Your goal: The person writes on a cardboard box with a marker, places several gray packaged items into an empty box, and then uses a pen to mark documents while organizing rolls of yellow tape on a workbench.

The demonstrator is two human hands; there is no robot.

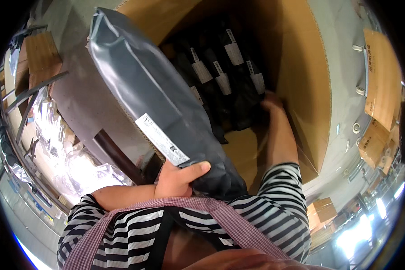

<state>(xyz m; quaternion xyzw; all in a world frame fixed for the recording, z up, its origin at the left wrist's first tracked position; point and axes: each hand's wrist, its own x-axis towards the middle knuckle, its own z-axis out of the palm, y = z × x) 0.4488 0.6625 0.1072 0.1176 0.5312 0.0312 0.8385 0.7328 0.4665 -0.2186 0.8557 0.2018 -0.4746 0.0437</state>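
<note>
Supporting the long grey bag (159,90) well seems, in my judgement, to ask for a firm grip near its middle, because the left hand (177,175) holds it only by the near part, and the far end could sag or swing. The thumb presses on top, just beside the near end of the white label (162,138), while the other fingers are hidden beneath; it is better not to rub or fold this label. For the reach into the large carton (308,85), I would advise small and gentle movements of the right hand (273,102), so that the dark bags (243,105) inside stay in order with their labels facing up, and the forearm does not scrape the right wall. About position: the grey bag lies slanting, from its far end at the far left to its near end close to the striped shirt (281,189), and in this view it covers part of the carton's left rim. It is in the left hand, and well apart to the left of the right hand. The right hand is at the right side of the dark bags; its fingers are in shadow, so I cannot tell whether it grips one.
</note>
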